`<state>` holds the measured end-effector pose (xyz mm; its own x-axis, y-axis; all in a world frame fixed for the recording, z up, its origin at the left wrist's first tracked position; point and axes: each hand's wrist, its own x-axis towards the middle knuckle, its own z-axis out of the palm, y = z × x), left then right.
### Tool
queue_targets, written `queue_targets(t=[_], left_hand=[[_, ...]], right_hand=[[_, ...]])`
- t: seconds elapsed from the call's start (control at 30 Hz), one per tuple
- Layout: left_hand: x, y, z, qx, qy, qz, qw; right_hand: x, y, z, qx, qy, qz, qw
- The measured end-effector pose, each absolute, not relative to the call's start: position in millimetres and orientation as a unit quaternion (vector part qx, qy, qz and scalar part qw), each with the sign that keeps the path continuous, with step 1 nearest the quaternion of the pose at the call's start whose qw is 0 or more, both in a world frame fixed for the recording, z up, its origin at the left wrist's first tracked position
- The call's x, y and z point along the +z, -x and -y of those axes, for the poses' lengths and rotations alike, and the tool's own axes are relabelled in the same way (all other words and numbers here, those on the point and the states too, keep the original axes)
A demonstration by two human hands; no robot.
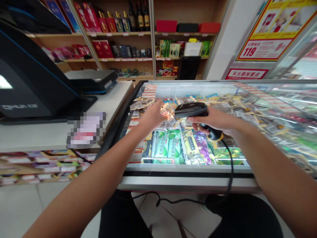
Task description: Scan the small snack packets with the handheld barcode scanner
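Loads of packets (232,102) are piled in the freezer (188,182), green ones (160,145) near its front-left corner. Right hand (213,119) grips a barcode scanner (192,108) over the pile; left hand (152,116) is nearer the left edge, fingertips mostly hidden, so can't tell its hold.

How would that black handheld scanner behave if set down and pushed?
The handheld scanner in the right hand looks like hard plastic, so it probably won't flex. Its bulky, angled shape could make it rock or tip. The attached black cable would likely tug.
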<state>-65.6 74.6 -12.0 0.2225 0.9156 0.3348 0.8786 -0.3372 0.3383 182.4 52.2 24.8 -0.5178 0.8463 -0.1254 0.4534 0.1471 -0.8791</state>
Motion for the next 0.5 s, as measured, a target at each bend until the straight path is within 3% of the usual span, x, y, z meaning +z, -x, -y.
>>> queue_targets(t=[0.3,0.5], left_hand=[[-4,70,-74,0.226,-0.766,-0.601,0.021],[13,91,-74,0.186,-0.699,-0.681,-0.113]], right_hand=[[27,-186,-54,0.417,0.490,0.732,0.224],[27,-185,-56,0.322,0.583,0.713,0.219]])
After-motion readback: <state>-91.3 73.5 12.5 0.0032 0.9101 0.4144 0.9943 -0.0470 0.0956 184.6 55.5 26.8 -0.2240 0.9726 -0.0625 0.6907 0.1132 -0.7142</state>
